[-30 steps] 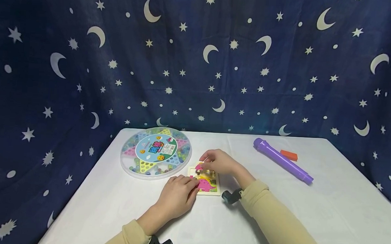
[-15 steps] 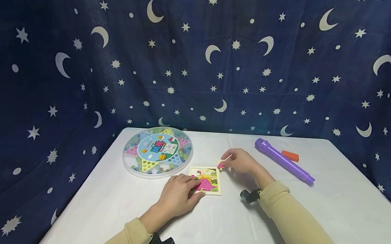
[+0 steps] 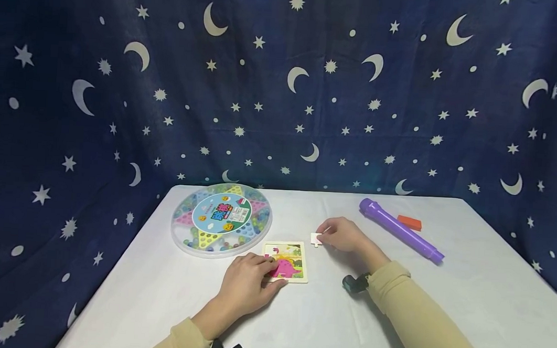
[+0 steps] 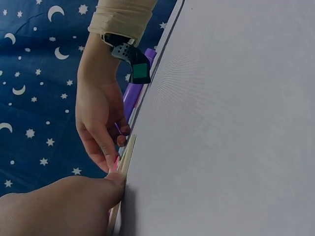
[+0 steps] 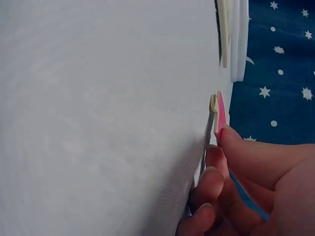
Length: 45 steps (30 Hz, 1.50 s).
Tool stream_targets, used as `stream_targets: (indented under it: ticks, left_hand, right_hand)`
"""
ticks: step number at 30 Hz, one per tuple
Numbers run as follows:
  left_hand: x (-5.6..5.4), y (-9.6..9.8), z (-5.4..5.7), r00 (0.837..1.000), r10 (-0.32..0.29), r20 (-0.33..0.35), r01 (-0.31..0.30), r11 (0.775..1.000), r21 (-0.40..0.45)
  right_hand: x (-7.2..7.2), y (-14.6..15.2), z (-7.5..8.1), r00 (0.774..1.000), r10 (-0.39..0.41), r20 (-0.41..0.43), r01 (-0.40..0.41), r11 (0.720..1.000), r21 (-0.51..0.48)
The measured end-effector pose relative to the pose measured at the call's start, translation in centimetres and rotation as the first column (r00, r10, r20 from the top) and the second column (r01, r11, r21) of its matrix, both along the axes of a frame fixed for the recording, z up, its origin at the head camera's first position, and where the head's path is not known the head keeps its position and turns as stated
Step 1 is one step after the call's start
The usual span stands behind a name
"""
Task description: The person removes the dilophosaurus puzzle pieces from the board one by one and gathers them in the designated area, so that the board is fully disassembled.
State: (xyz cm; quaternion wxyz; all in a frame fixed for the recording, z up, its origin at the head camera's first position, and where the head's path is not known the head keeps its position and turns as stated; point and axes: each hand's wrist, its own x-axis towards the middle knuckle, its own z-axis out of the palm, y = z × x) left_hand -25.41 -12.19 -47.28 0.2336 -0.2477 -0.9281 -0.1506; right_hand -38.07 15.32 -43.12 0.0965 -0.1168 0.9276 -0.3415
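In the head view a small square jigsaw puzzle [image 3: 294, 256] with a pink dinosaur picture lies in a pale frame on the table. My left hand [image 3: 246, 282] rests at its lower left corner, fingers on the picture and thumb along the near edge. The left wrist view shows that thumb [image 4: 110, 187] on the board's edge; the other fingers are hidden. To the puzzle's upper right, my right hand [image 3: 343, 235] pinches a puzzle piece [image 3: 315, 238] between thumb and fingers. White with a small tab in the head view, the piece [image 5: 221, 115] has a pink face in the right wrist view.
A round clear-lidded marble board game [image 3: 221, 218] lies behind and left of the puzzle. A purple microphone-shaped stick [image 3: 400, 230] and an orange block [image 3: 409, 223] lie right of the right hand. A starry dark blue curtain [image 3: 264, 89] hangs behind the white table [image 3: 327, 324].
My right hand has lifted away from over the puzzle to its right, carrying the piece, which now shows more of its white area. My left thumb has spread along the near edge.
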Motion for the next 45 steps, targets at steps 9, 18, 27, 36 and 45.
stream_targets:
  ticks: [9,18,27,36,45]
  left_hand:
    - [0.2,-0.8,-0.6,1.000,-0.006,-0.017,0.008,0.995,0.103]
    - [0.1,-0.5,-0.4,1.000,0.005,-0.017,-0.002,0.990,0.142]
    - [0.1,-0.3,-0.1,1.000,0.020,-0.023,-0.018,0.994,0.109]
    - [-0.1,0.0,-0.5,1.000,0.012,-0.023,-0.010,0.994,0.109]
    - [-0.4,0.0,-0.7,1.000,0.002,-0.026,0.001,0.994,0.112]
  right_hand:
    - [0.0,-1.1,-0.2,0.999,-0.019,-0.039,0.023,0.996,0.091]
    - [-0.2,-1.0,0.0,0.995,0.013,-0.094,-0.002,0.994,0.108]
    - [-0.1,-2.4,0.6,0.997,-0.003,-0.079,0.004,1.000,0.011]
    - [0.8,-4.7,1.0,0.993,0.079,-0.093,-0.075,0.996,0.045]
    - [1.2,-6.6,0.7,0.960,0.229,-0.160,-0.210,0.969,0.131]
